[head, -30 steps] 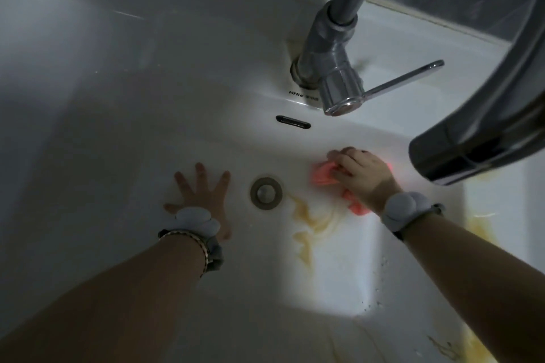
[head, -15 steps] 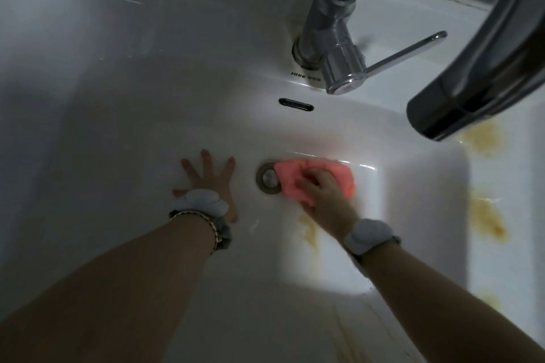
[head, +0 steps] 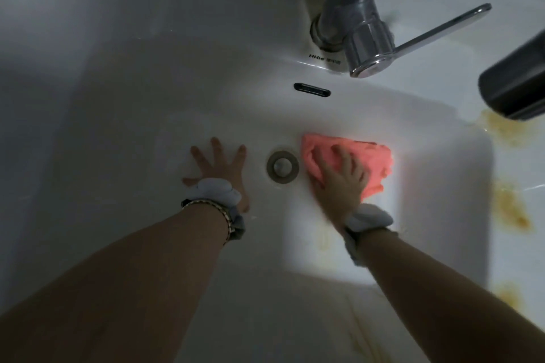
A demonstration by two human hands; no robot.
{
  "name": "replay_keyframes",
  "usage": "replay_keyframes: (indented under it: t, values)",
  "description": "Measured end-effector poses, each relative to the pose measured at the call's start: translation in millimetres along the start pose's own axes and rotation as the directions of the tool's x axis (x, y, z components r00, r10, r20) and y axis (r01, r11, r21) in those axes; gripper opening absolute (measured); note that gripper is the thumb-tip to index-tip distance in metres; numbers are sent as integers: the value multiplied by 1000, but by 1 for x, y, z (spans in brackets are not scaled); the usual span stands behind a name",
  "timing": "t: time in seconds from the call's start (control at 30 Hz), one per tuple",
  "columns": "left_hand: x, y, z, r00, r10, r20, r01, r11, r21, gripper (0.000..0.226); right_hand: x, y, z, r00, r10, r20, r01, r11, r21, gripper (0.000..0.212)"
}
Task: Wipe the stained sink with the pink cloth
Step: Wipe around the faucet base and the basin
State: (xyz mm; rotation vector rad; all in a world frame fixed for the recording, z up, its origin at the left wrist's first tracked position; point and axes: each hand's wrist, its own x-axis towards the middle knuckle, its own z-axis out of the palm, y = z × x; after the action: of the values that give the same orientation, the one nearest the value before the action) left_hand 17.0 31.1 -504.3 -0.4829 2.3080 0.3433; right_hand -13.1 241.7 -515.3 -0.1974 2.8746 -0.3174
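Pink cloth [head: 375, 156] rightward, under right grip [head: 339, 183]

The pink cloth [head: 374, 153] lies crumpled on the white sink's [head: 206, 97] floor, just right of the drain [head: 282, 167]. Yellow-brown stains [head: 511, 209] mark the sink's right rim and near wall.

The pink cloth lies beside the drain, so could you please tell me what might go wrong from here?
The pink cloth nearly touches the drain, so a leftward stroke by the right hand could snag it. Brown stains on the right rim of the sink lie outside the cloth's patch and may get missed. The left hand, spread flat in the sink, might slip.
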Motion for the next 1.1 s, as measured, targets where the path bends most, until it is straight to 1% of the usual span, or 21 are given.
replay_keyframes:
  t: [0.07,0.1,0.17,0.23,0.27,0.3,0.37,0.4,0.43,0.47,0.5,0.6,0.63,0.7,0.77,0.83,0.9,0.93,1.0,1.07,1.1]
  values:
    - [0,1,0,1000,2,20,-2,1000,12,100,-32,-9,5,982,-183,51,185,981,-55,52]
    - [0,0,0,999,4,38,-5,1000,27,107,-57,-4,11,960,-281,13,281,956,-83,53]
    - [0,-3,0,999,1,48,-4,998,59,112,-94,18,6,876,-477,75,482,872,-87,50]
    - [-1,-4,-1,999,15,31,-18,996,87,98,-89,40,-5,773,-617,147,631,771,-83,45]
    - [-1,-4,-3,999,17,29,-19,997,70,94,-74,46,-11,759,-627,175,649,749,-134,45]
    - [-2,-2,-4,999,15,38,-17,998,61,95,-56,51,-14,796,-594,117,605,774,-187,48]
    - [-5,2,-7,998,-1,60,-4,997,76,108,-17,49,-28,949,-314,-39,294,921,-255,49]
    - [-7,4,-8,998,-2,61,-3,996,86,110,-5,42,-34,984,-146,-98,116,958,-261,44]
    - [-8,4,-10,998,-6,56,1,996,93,111,2,35,-36,990,-54,-128,20,967,-252,41]
    - [-9,5,-11,998,-10,60,4,995,100,113,-2,31,-36,987,-61,-149,19,963,-269,42]
    - [-10,7,-12,998,-12,65,5,993,114,116,-10,32,-37,984,-130,-120,90,952,-293,45]
    - [-10,7,-14,998,-9,58,2,993,120,119,-45,64,-46,926,-332,178,368,896,-247,54]
    - [-12,6,-13,999,-1,54,-5,994,107,119,-48,78,-58,886,-397,242,456,840,-293,54]
    - [-10,4,-12,999,1,40,-5,995,96,120,-30,93,-78,772,-547,324,636,650,-417,47]
    - [-6,3,-11,999,-2,35,-2,995,102,120,3,90,-99,696,-632,340,698,487,-524,30]
    - [-3,3,-6,1000,4,25,-7,992,125,119,27,88,-115,662,-636,397,694,320,-645,30]
    - [0,0,0,1000,19,-12,-17,993,119,119,30,95,-119,687,-575,443,672,272,-689,31]
    - [2,-4,3,998,46,-38,-42,994,100,117,25,96,-118,709,-564,423,651,294,-700,33]
    - [3,-9,6,995,87,-55,-82,993,81,116,4,92,-117,772,-534,345,593,409,-694,39]
    - [1,-8,4,997,70,-32,-67,992,103,119,-22,88,-113,866,-372,334,498,583,-642,28]
    - [0,-6,4,998,58,-36,-53,992,111,118,-30,83,-115,900,-304,313,437,634,-638,20]
